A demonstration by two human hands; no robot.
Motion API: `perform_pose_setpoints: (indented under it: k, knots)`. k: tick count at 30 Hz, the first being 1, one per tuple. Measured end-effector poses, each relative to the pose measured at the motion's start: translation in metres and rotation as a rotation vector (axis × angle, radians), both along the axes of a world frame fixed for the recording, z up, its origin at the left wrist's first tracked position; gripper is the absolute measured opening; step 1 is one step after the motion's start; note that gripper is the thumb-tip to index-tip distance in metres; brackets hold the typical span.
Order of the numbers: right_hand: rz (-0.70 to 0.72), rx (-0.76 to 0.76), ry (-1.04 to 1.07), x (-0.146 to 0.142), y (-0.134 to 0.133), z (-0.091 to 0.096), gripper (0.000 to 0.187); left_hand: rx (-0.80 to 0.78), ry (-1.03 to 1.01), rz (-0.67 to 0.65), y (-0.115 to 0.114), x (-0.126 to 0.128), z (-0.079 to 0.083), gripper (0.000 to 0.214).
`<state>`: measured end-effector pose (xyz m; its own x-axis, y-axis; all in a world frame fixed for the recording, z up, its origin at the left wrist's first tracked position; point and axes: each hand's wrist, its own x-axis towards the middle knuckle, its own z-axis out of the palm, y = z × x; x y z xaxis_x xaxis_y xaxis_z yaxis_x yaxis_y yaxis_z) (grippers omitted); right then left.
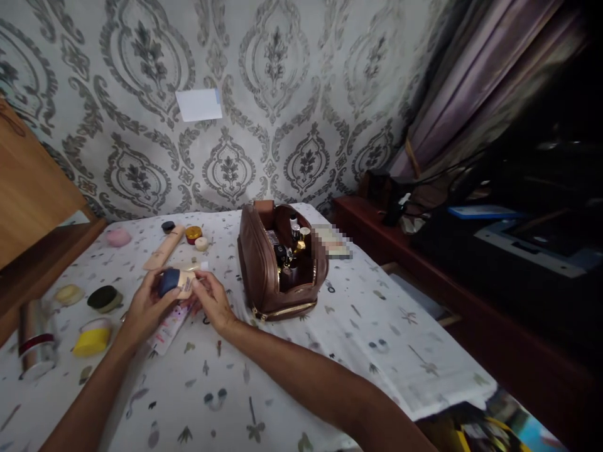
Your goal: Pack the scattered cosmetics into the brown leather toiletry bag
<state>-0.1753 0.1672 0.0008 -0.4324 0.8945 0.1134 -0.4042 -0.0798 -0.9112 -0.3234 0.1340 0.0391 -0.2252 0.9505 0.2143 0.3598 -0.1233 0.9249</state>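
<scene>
Head view: desk (221,383) shows cloth between forearms (301,361) and toward right edge. Yellow jar (92,339) beside left forearm, outer side. Left hand (147,301) and right hand (214,303) curled closed on navy-and-beige container (171,282), held above desk; pink-printed tube (168,329) partly hidden beneath. Brown bag (258,267), top open, right of hands, cloth gap between. Red-gold jar (193,235) farther back, short of rear edge. Patterned wall (276,75) behind rear edge.

Legible lettering: none from where I stand. Blue-and-beige container (184,285), between the fingers (211,290): small dark print on the beige part, too small to read. Pink-and-white tube (168,331), just below the fingers: markings, too blurred to make out.
</scene>
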Motion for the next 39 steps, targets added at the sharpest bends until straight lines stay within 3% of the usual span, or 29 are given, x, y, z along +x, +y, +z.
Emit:
perform_pose_setpoints:
  k: [14,39]
  knots:
    - [0.09,-0.074,0.001,-0.003,0.006,0.001,0.068,0.109,0.06,-0.094,0.003,-0.009,-0.009,0.053]
    - [0.023,-0.061,-0.026,-0.003,0.004,0.005,0.06,0.137,0.103,-0.132,0.001,-0.015,-0.011,0.058]
